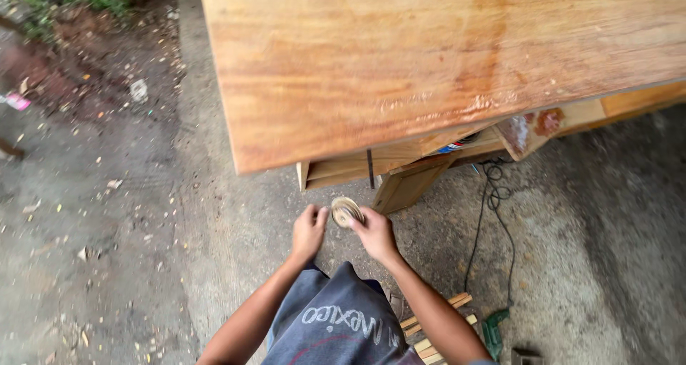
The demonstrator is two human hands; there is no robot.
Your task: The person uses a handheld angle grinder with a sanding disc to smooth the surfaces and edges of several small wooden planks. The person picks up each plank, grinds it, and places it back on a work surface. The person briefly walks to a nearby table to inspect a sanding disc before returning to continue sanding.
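Both hands meet low in the view, below the tabletop (400,57) edge. Right hand (374,233) pinches a small round disc (346,211) at its 11 o'clock, fingers curled onto the rim. Left hand (309,230) sits just beside it, the disc at its 1 o'clock, thumb raised toward it; contact I cannot tell. A black cable (491,208) trails on the concrete floor (143,265) at 3 o'clock, ending near a green tool (493,333).

We see a broad wooden slab (429,57) above the concrete floor (179,265), a black cable (493,193) trailing to a green power tool (493,331).
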